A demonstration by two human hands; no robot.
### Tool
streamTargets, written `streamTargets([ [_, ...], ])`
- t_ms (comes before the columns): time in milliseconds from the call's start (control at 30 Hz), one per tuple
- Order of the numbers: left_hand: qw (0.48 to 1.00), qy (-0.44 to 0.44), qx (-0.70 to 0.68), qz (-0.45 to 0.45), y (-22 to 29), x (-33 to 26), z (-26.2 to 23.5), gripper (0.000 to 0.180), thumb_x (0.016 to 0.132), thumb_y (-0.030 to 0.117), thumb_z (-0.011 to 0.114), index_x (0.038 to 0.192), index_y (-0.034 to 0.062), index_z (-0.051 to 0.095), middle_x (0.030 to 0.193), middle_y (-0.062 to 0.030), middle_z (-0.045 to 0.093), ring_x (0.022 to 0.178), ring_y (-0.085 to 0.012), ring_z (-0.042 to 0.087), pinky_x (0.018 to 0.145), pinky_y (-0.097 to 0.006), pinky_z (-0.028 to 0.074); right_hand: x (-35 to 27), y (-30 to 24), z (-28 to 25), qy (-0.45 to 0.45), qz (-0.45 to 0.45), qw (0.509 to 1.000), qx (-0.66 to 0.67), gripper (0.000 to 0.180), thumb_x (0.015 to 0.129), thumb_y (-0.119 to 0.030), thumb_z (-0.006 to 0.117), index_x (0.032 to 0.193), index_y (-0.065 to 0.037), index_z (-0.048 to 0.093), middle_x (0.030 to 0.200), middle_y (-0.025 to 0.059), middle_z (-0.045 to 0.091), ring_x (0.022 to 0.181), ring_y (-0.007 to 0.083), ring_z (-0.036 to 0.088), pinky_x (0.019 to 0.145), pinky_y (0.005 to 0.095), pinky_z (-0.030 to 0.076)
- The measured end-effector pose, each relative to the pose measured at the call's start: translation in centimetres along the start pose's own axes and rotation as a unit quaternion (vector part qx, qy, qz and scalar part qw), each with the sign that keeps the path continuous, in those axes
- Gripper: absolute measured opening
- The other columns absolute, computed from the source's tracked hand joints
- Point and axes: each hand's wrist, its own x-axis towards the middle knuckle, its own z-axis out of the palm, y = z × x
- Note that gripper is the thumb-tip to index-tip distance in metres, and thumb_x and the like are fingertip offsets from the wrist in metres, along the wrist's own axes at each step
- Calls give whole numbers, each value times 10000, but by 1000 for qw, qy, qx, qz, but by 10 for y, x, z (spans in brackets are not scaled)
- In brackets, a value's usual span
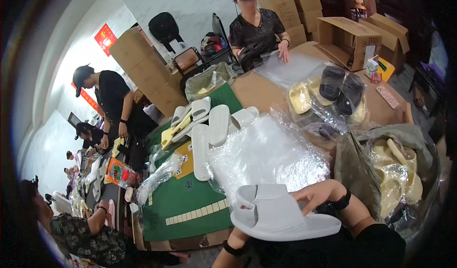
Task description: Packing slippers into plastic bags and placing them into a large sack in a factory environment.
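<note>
- The right hand (pixel 318 195), low and right of centre in the frame, had its fingers (pixel 304 202) curled narrow over the right end of a pale grey slipper (pixel 281 215), thumb side on the strap, holding it.
- The left hand could hardly be seen: only a wrist with a dark band (pixel 232 249) showed under the slipper's left end at the bottom of the frame, so whether those fingers were closed on the sole cannot be told.
- The slipper lay with its long axis running left to right across the lower centre, sole down, and what looked like a second grey slipper (pixel 259 192) was tucked behind it.
- Of the two, the right hand was the nearer and plainly on the slipper; the slipper stretched away to the left of its fingers.
- Just above, in the middle of the frame, lay a stack of clear plastic bags (pixel 266 154) on the green table mat (pixel 190 196).
- Further up, left of centre, white slippers (pixel 209 125) lay loose.
- At right, bagged yellow slippers (pixel 400 173) sat in a grey sack; black slippers (pixel 340 89) lay in a bag at upper right.
- Other people worked at the top and along the left edge.
</note>
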Motion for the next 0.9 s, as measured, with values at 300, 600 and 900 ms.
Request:
streamTargets([
  [300, 962, -99, 180, -179, -3, 21, -35, 173, 715, 176, 618, 830, 48, 639, 758, -150, 632, 720, -334, 618, 610, -413, 468, -2, 9, 2, -41, -35, 987, -154, 496, 876, -192, 604, 1292, 7, 421, 1191, 116, 496, 1092, 182, 433, 922, 297, 352],
  [600, 961, 217, 84, -146, -14, 54, -35, 177, 841, 131, 608, 816, -43, 632, 742, -106, 664, 696, -131, 601, 666, -256, 464, 20, 0, 26, -114, -73, 979, -153, 424, 892, -208, 580, 1231, 19, 469, 1089, 119, 501, 1062, 199, 442, 900, 306, 357],
  [900, 967, 219, 90, -93, -18, 56, -43, 131, 764, 130, 671, 825, 20, 636, 803, -98, 660, 866, -248, 610, 790, -357, 431, 3, -17, 18, -35, -93, 979, -179, 411, 901, -207, 563, 1235, 17, 477, 1178, 135, 509, 1100, 207, 445, 935, 306, 338],
])
